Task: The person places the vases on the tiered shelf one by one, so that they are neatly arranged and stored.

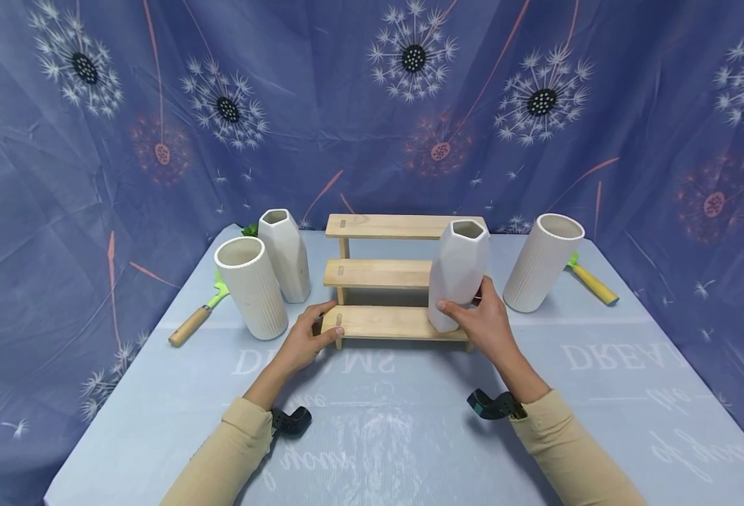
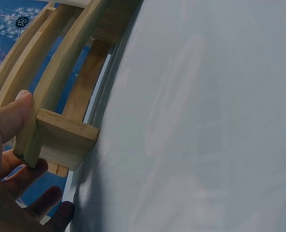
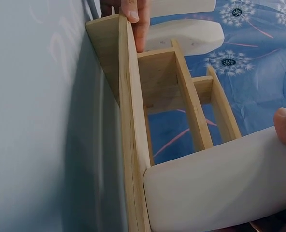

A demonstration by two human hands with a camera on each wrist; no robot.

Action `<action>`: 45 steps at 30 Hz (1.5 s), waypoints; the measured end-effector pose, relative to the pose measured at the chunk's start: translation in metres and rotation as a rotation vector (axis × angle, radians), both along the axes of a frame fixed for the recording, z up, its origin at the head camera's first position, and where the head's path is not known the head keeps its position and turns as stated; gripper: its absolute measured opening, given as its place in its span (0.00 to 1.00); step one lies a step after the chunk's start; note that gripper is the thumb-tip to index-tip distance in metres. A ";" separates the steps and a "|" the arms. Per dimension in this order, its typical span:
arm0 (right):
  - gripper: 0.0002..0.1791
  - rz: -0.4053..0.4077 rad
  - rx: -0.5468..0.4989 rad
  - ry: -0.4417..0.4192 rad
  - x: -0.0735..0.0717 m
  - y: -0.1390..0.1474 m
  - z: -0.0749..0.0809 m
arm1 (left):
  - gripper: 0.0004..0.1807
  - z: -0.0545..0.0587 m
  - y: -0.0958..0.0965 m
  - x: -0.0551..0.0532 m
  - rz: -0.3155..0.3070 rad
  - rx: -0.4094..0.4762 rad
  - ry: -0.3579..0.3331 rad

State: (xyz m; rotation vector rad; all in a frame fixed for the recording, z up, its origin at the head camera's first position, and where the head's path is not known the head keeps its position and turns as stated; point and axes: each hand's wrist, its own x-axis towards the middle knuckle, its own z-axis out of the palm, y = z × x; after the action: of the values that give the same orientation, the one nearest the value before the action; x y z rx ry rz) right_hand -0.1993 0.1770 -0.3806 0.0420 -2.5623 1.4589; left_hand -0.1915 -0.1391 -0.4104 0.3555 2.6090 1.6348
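Note:
A three-step wooden shelf [image 1: 378, 322] stands in the middle of the table. My left hand [image 1: 309, 339] pinches the left end of its lowest board, thumb above and a finger beneath, as the left wrist view shows. On the right part of that same board a white faceted vase [image 1: 457, 274] stands upright, its base touching the wood in the right wrist view. My right hand [image 1: 482, 320] grips this vase low down, thumb in front and fingers round its right side. Some of those fingers are hidden behind the vase.
Left of the shelf stand a ribbed white vase [image 1: 254, 288] and another faceted vase [image 1: 285, 256]; a second ribbed vase [image 1: 544, 263] is on the right. Small garden tools with a wooden handle [image 1: 190, 327] and a yellow handle [image 1: 595, 284] lie at the sides. A patterned curtain [image 1: 347, 105] hangs behind.

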 end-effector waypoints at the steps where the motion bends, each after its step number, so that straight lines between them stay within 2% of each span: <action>1: 0.54 0.000 0.003 -0.001 0.000 0.000 0.000 | 0.33 0.000 0.000 0.000 0.001 0.000 -0.002; 5: 0.53 0.000 0.015 -0.004 0.000 0.001 0.000 | 0.33 0.002 0.001 0.001 0.007 -0.010 -0.012; 9: 0.52 0.004 0.023 -0.005 0.001 0.004 0.000 | 0.32 -0.001 0.000 -0.001 0.011 -0.024 -0.012; 16: 0.51 0.013 -0.010 -0.007 0.004 0.012 -0.001 | 0.35 -0.032 -0.006 -0.018 0.022 -0.017 -0.014; 21: 0.48 0.023 -0.021 0.024 0.006 0.018 -0.004 | 0.35 -0.036 -0.008 -0.020 0.026 -0.012 -0.009; 25: 0.44 0.035 -0.017 0.065 0.007 0.022 -0.008 | 0.35 -0.032 -0.006 -0.017 0.022 -0.009 -0.011; 32: 0.40 0.037 0.006 0.081 0.008 0.029 -0.016 | 0.34 -0.005 0.000 -0.003 0.005 -0.017 -0.020; 34: 0.40 0.040 0.008 0.082 0.008 0.031 -0.018 | 0.33 -0.001 0.000 0.000 0.004 -0.018 -0.023; 40: 0.39 0.053 0.027 0.084 0.009 0.037 -0.024 | 0.33 0.003 0.001 0.003 0.009 -0.018 -0.024; 45: 0.39 0.056 0.062 0.053 0.009 0.043 -0.028 | 0.33 -0.001 0.000 0.000 0.005 -0.019 -0.011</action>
State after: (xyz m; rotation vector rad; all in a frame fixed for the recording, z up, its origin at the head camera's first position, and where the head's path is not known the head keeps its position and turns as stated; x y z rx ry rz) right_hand -0.1903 0.2202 -0.4086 0.1605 -2.5822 1.3779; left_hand -0.1916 -0.1387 -0.4117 0.3385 2.6178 1.6078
